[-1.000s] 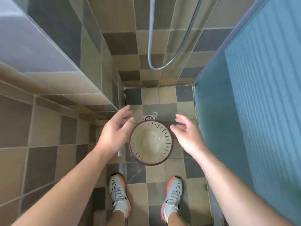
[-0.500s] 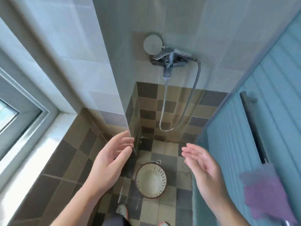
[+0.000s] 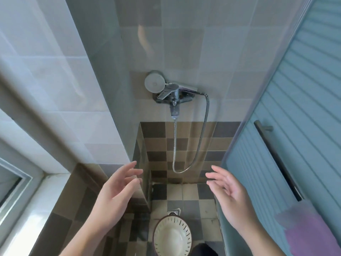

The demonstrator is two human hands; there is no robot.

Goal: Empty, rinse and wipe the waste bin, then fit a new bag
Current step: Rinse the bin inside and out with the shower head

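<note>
A: Head view, looking down into a tiled shower stall. Where is the waste bin [image 3: 172,236]?

B: On the shower floor [image 3: 191,192], near and low in the middle, upright with its mouth facing up. It looks empty inside, and it stands just near of the floor drain [image 3: 173,212].

A: And the hands?

B: The left hand [image 3: 115,195] and the right hand [image 3: 231,194] are both raised above the bin, one on each side, well apart from it. Each grip is open, fingers spread and relaxed, holding nothing.

A: So which step is this?

B: I'd judge the rinse is about to begin: the bin is set under the water fittings, and no water shows.

A: Next move?

B: Probably a reach far and up to the mixer tap [image 3: 173,93] or the shower head [image 3: 154,82] on the far wall. The hose [image 3: 202,133] hangs in a loop below, so the head should come down to the bin. A purple cloth [image 3: 310,231] hangs at the near right for wiping later.
</note>
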